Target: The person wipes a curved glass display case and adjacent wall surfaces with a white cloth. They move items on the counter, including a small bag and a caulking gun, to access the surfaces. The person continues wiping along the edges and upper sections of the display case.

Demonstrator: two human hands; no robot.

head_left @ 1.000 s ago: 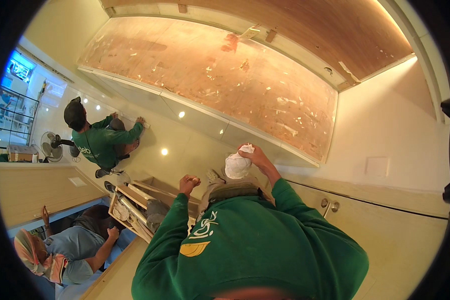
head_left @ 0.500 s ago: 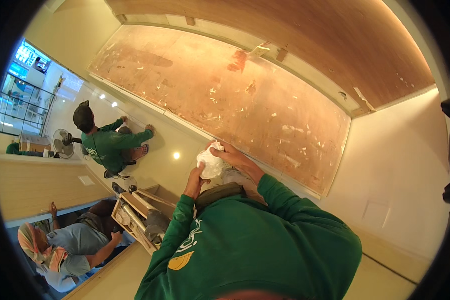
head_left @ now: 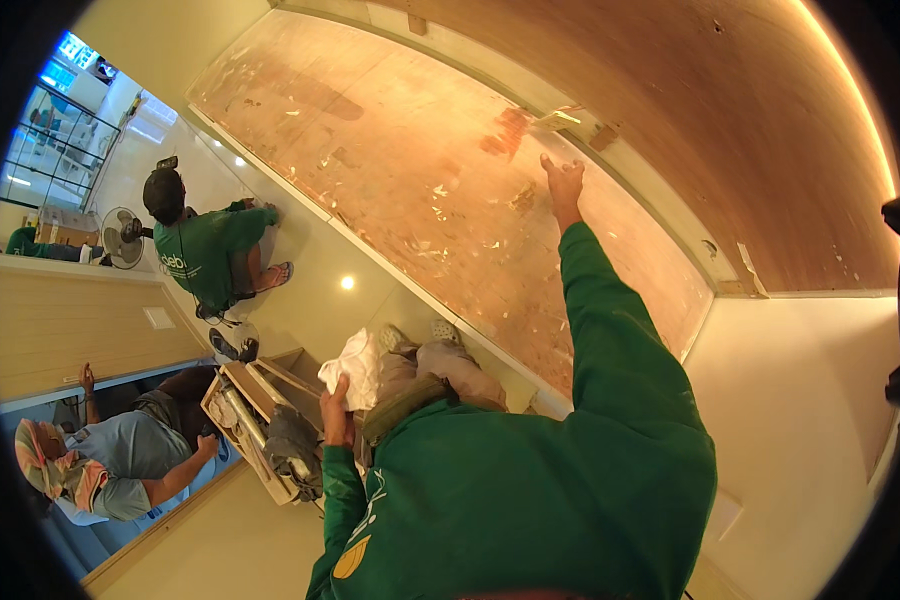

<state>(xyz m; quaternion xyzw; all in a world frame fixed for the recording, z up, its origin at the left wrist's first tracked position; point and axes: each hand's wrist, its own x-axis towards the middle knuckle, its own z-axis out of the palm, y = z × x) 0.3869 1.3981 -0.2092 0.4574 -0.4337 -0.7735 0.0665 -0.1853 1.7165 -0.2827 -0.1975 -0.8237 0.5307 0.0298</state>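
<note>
My left hand (head_left: pixel 337 412) is closed on a crumpled white bundle (head_left: pixel 353 368), held low in front of my left side. Whether it is cloth or plastic I cannot tell. My right arm is stretched far forward over the bare plywood surface (head_left: pixel 390 130). At its end my right hand (head_left: pixel 564 186) is open, fingers apart and nothing in them. Nearest to its fingertips is a small pale fitting with thin wires (head_left: pixel 558 119) at the far edge of the plywood, beside a reddish stain (head_left: pixel 507 134).
A co-worker in green (head_left: pixel 200 245) squats at the left near a standing fan (head_left: pixel 122 238). A wooden tool carrier (head_left: pixel 260 430) stands by my left arm. Another person in blue (head_left: pixel 135 455) is in an opening at lower left. A curved wood panel (head_left: pixel 670 90) rises beyond the plywood.
My right hand has let go of the white bundle and reached forward over the plywood. My left hand has drawn the bundle down and left. The squatting co-worker has pulled their arms in.
</note>
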